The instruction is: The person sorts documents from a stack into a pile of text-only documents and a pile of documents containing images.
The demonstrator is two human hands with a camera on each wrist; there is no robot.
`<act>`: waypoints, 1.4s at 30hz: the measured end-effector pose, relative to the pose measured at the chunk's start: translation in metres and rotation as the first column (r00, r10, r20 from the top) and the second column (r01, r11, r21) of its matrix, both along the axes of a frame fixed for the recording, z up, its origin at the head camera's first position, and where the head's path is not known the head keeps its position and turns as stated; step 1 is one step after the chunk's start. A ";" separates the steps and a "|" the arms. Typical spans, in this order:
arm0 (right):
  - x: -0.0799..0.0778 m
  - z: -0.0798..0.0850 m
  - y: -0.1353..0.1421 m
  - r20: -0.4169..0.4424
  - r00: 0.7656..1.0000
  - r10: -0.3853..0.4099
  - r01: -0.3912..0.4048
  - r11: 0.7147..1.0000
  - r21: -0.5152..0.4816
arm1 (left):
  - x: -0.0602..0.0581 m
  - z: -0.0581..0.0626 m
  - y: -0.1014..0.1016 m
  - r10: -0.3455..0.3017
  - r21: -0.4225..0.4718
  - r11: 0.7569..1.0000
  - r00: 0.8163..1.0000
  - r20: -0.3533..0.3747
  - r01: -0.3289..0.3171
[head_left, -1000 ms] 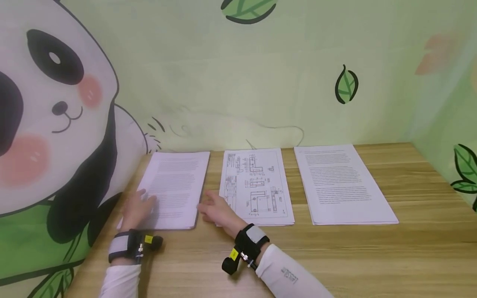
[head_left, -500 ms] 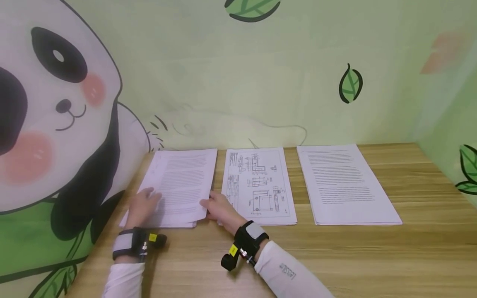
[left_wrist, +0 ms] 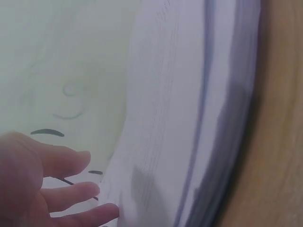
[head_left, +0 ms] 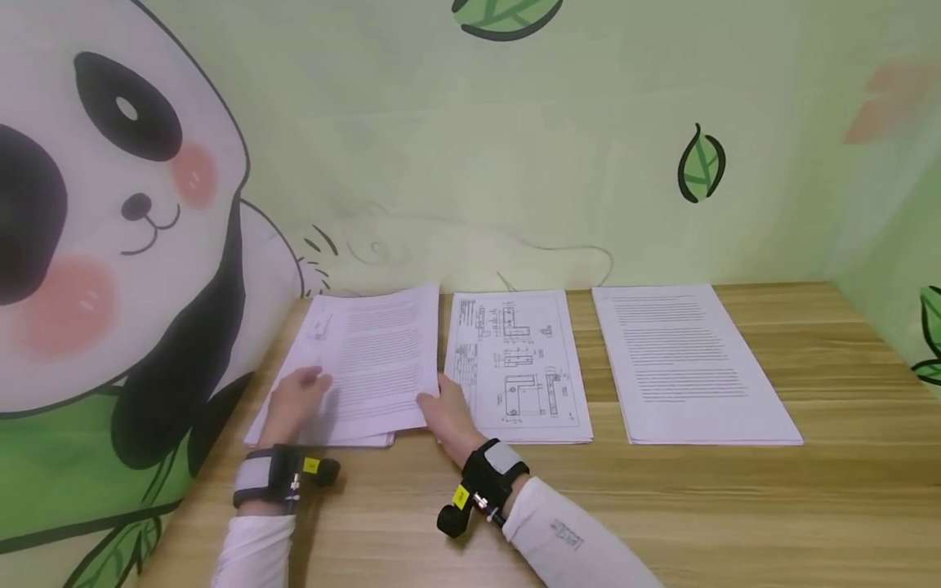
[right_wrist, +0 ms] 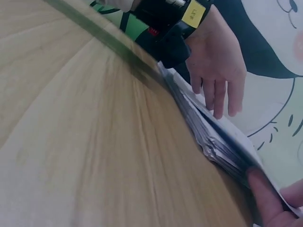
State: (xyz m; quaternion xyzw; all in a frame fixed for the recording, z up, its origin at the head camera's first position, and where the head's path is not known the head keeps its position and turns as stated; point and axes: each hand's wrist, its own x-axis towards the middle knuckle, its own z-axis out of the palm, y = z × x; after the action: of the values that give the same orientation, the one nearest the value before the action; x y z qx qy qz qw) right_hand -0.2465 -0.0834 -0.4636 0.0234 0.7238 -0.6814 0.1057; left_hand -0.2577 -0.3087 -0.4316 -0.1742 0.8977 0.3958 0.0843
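Wood tbl; R hand pinches raised sheet.

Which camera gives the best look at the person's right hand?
The head view: the right hand appears nearly whole, pinching the raised paper. The right wrist view shows only part, at lower right; the left wrist view, none.

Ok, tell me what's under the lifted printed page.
Beneath the printed page is a paper stack, its layered edges showing. Most of what is printed directly underneath is covered.
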 end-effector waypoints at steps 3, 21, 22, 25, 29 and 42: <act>-0.001 0.001 0.006 0.007 1.000 -0.015 0.016 0.999 -0.038 | 0.000 0.002 0.004 0.007 0.044 0.999 1.000 0.013 -0.008; -0.004 0.024 0.071 -0.021 0.998 0.065 -0.067 0.985 -0.161 | 0.000 0.015 0.036 -0.010 0.388 0.920 0.995 -0.094 0.046; -0.004 0.025 0.077 -0.021 0.997 0.071 -0.073 0.985 -0.159 | 0.000 0.015 0.041 -0.014 0.397 0.916 0.993 -0.114 0.058; -0.005 0.030 0.095 -0.023 0.995 0.097 -0.100 0.983 -0.155 | 0.001 0.015 0.056 -0.006 0.379 0.923 0.988 -0.153 0.064; -0.006 0.039 0.117 0.004 0.994 0.106 -0.105 0.985 -0.139 | 0.005 0.018 0.078 0.007 0.367 0.927 0.978 -0.209 0.071; -0.004 0.057 0.190 -0.049 0.999 0.006 -0.008 1.000 -0.026 | 0.009 0.023 0.147 -0.114 0.423 0.867 0.930 -0.348 0.265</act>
State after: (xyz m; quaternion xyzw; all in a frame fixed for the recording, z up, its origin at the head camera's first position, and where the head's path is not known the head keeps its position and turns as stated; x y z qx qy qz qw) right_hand -0.2502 0.1066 -0.4065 0.0027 0.7173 -0.6908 0.0905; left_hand -0.2483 -0.1617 -0.4086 0.0058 0.7920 0.6102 0.0194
